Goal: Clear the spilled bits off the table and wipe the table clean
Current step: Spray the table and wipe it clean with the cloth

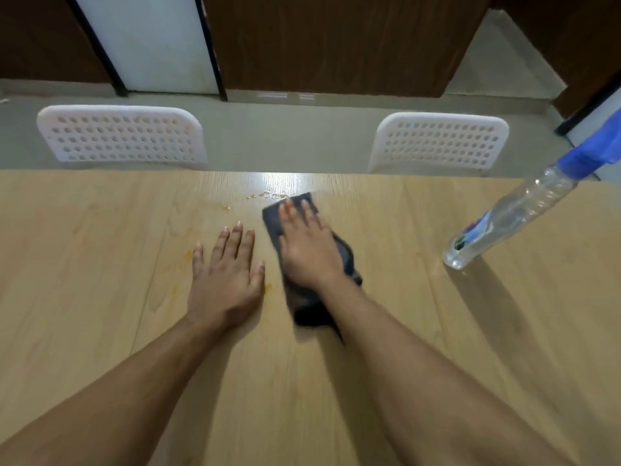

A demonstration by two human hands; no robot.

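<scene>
The cloth [304, 260] is dark, nearly black, folded into a long crumpled strip that lies on the table [437, 348] a little right of centre, running from near to far. Its far end is flat and squared; its near end bunches up beside the right forearm. The right hand [307, 245] presses flat on it, fingers straight and slightly spread. The left hand [225, 275] lies palm down on the bare wood just left of the cloth, fingers spread, holding nothing.

Small wet drops [268, 195] glisten just beyond the cloth's far end, and faint orange smears [186, 257] stain the wood near the left hand. The table is pale wood laminate. A clear bottle [507, 218] with a blue top stands at the right. Two white perforated chairs [122, 134] stand at the far edge, on a grey floor [285, 136] before dark brown panels [336, 42].
</scene>
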